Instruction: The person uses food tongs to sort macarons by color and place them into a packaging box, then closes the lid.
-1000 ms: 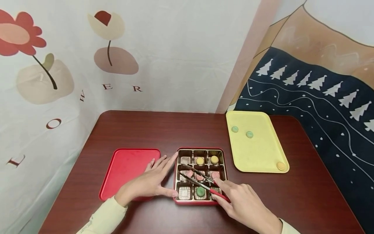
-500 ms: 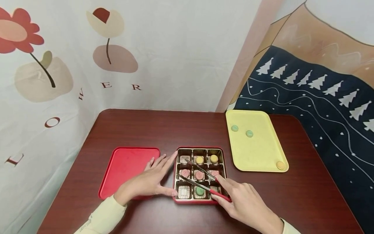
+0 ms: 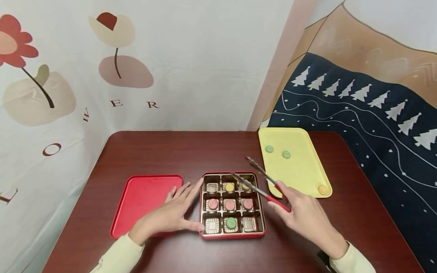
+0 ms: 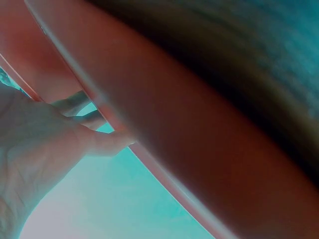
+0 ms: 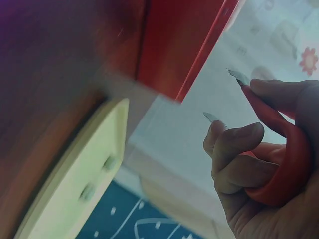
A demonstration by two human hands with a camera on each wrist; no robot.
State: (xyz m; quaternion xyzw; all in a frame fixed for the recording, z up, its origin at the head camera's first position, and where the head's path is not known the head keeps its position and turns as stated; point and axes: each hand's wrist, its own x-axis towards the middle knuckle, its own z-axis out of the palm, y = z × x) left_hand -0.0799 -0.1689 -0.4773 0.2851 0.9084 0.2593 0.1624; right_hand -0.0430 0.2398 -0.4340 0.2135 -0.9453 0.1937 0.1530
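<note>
A red box [image 3: 235, 236] with a gold-brown compartment insert sits on the table. Yellow macarons [image 3: 230, 187] are in its back row, three pink macarons [image 3: 230, 205] fill the middle row, and one green macaron [image 3: 231, 223] is front centre. My left hand [image 3: 170, 214] spreads along the box's left side, thumb and fingertip touching its edge. With my right hand [image 3: 307, 214] I grip red-handled tongs [image 3: 280, 204], whose arms stand apart with nothing between the tips. One arm crosses above the back right compartment, partly covering the yellow macaron there.
A yellow tray [image 3: 300, 176] stands at the back right, bearing two green macarons [image 3: 286, 154] and a yellow macaron [image 3: 323, 190]. Left of the box lies a red lid-like tray [image 3: 143, 201], partly under my left hand. Patterned cloths hang behind the table.
My right hand has moved the tongs back and right, off the pink macarons toward the yellow tray. My left hand stays at the box. The head view has shifted slightly.
</note>
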